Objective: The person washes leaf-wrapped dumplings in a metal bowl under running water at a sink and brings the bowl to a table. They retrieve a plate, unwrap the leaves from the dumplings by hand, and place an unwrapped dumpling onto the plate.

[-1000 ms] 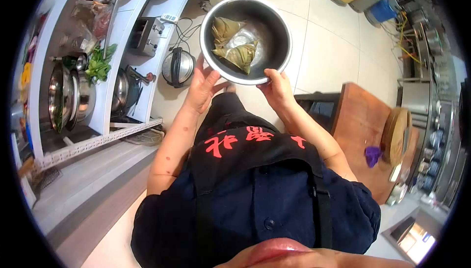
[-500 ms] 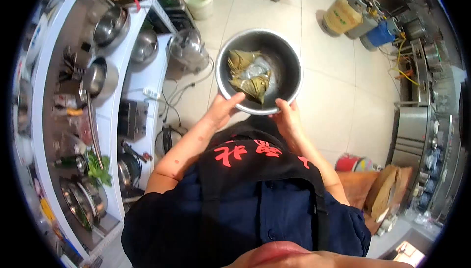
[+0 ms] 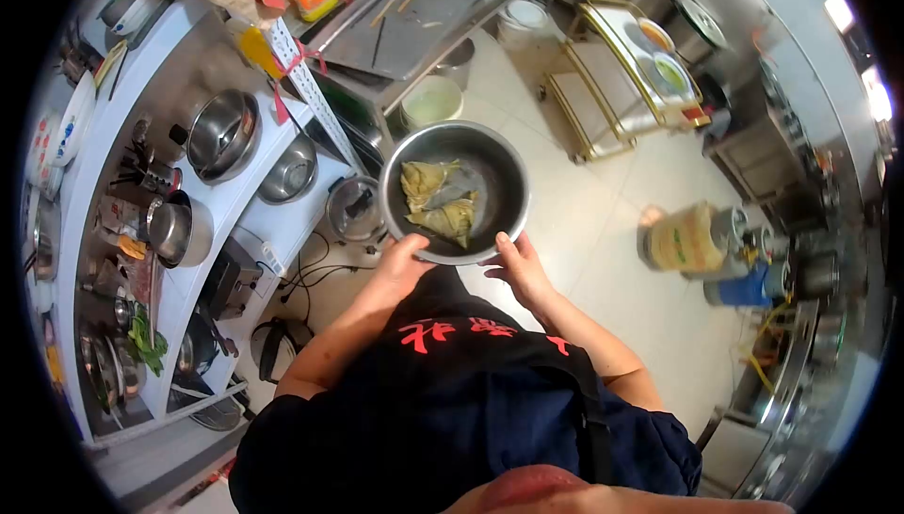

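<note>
And into the room, with pale floor tiles (image 3: 584, 194) opening through the middle and right of the frame. White shelving (image 3: 281, 220) down the left, loaded with pans and pots, probably for easy reach. Up at the upper right, a gold-framed trolley (image 3: 619, 36) with dishes on its top, on wheels and so presumably for shifting food about. Over at the right, a yellow gas cylinder (image 3: 683, 239) and a blue gas cylinder (image 3: 739, 290), close together near the steel units, likely to feed burners. At the upper left of centre, a broad metal tray (image 3: 395, 24) with thin sticks lying on it.

Now to the middle: holds a deep steel basin (image 3: 504, 184) out in front of the body, mouth up, just above centre of the frame, probably to keep the contents settled. Left hand (image 3: 400, 274) at the near left of the rim, right hand (image 3: 524, 274) at the near right, spaced apart, presumably for balance. Grip closed on the rim on both sides, thumbs on top; no seeing the left fingertips beneath.

And inside, towards the left of the basin, two leaf-wrapped parcels (image 3: 450, 220), one nearer the body and one farther off, close together. Touching or just apart? Hard to tell from here.
</note>
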Motion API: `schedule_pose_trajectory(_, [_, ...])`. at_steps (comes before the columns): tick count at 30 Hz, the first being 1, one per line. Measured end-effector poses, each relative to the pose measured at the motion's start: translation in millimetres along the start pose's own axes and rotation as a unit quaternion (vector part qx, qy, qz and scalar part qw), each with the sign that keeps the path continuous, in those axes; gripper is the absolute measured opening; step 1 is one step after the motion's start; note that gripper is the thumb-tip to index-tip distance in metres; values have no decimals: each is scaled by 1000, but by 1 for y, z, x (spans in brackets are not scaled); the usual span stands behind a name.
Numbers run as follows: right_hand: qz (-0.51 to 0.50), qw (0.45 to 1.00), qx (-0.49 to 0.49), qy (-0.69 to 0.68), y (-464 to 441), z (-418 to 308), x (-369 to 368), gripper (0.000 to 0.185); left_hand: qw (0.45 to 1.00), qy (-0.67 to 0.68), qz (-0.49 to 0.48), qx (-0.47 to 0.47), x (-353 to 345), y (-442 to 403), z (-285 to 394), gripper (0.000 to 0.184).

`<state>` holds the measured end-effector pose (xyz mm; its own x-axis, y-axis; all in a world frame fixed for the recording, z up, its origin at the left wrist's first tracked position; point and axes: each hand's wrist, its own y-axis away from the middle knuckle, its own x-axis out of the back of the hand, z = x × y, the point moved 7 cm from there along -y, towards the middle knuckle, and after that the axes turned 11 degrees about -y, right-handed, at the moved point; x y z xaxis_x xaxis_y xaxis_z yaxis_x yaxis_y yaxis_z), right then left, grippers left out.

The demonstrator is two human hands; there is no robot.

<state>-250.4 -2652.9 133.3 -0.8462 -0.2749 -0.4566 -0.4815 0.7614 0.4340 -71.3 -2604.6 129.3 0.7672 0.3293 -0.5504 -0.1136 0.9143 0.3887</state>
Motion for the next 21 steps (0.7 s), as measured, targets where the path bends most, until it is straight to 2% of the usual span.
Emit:
schedule_pose_trajectory(1, [-37,999,6,-2,-27,-16,-1,59,999,38,11,-12,-8,-16,22,40])
schedule_pose_trajectory(3, [-102,995,1,-10,-75,-37,-3,66,998,31,47,13,16,-62,35,37])
schedule_pose_trajectory(4, [-122,992,-16,4,-95,-48,-5,72,999,40,28,-19,14,-85,50,35])
schedule_pose_trajectory(5, [-136,990,-14,19,-115,-61,-7,62,998,50,14,-42,14,-103,63,34])
schedule_pose_trajectory(7, [-108,989,-35,96,-148,-92,-6,50,993,19,93,-72,22,-159,87,34])
schedule_pose_trajectory(8, [-85,990,-38,103,-163,-108,-4,38,989,25,91,-111,13,-180,109,36])
schedule_pose_trajectory(11, [-60,982,-26,175,-225,-135,33,33,983,24,112,-142,9,-254,146,38])
schedule_pose_trajectory(12, [-39,987,-8,155,-233,-138,45,29,983,25,110,-142,12,-268,153,37])
schedule_pose_trajectory(17, [-29,969,10,243,-329,-197,89,28,983,109,134,-62,15,-354,184,32])
schedule_pose_trajectory(18, [-43,963,21,266,-360,-213,95,27,985,113,111,-67,20,-376,188,31])
schedule_pose_trajectory(21, [-148,908,111,375,-457,-265,86,27,968,157,181,-69,34,-417,197,32])
